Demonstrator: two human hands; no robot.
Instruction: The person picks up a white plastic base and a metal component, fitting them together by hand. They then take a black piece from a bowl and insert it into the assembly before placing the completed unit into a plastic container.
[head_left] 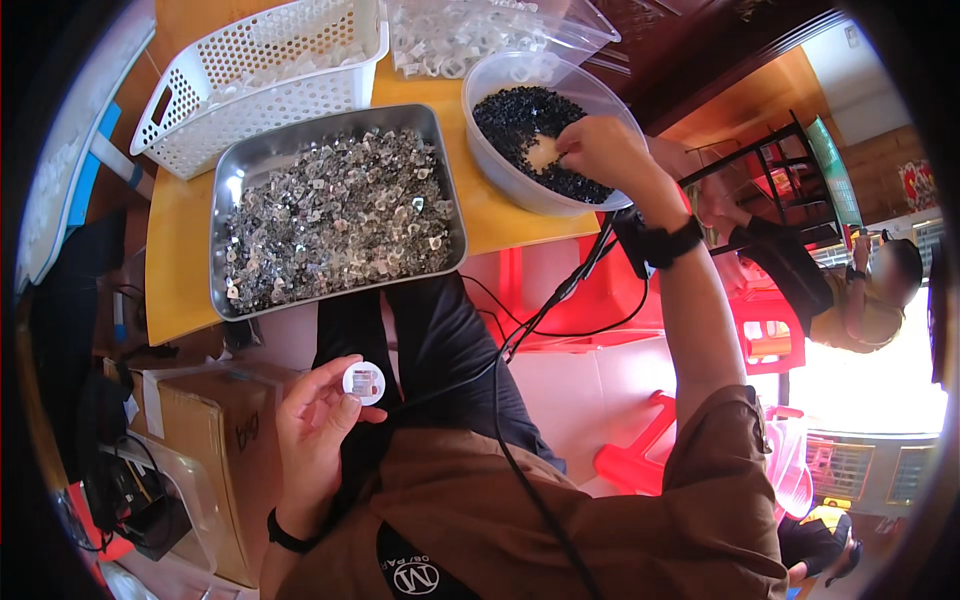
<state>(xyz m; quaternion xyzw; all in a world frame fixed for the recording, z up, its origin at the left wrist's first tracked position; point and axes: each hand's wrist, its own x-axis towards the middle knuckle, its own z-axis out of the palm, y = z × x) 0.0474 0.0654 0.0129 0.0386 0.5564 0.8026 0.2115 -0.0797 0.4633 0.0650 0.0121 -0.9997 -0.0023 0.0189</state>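
Over my lap, my left hand pinches a small round white plastic part with a clear, silvery inset in its middle. On the right, my right hand reaches into a round translucent tub of small black pieces. Its fingertips come together among the pieces, beside a bare patch of the tub's bottom; whatever they grip is too small to make out. A metal tray heaped with small shiny clear and silvery pieces lies left of the tub, on the yellow table.
Behind the tray stands a white perforated basket with pale parts inside. A clear bin of translucent parts is at the back. Black cables hang across my front. A cardboard box sits at left, red stools at right. Other people sit farther right.
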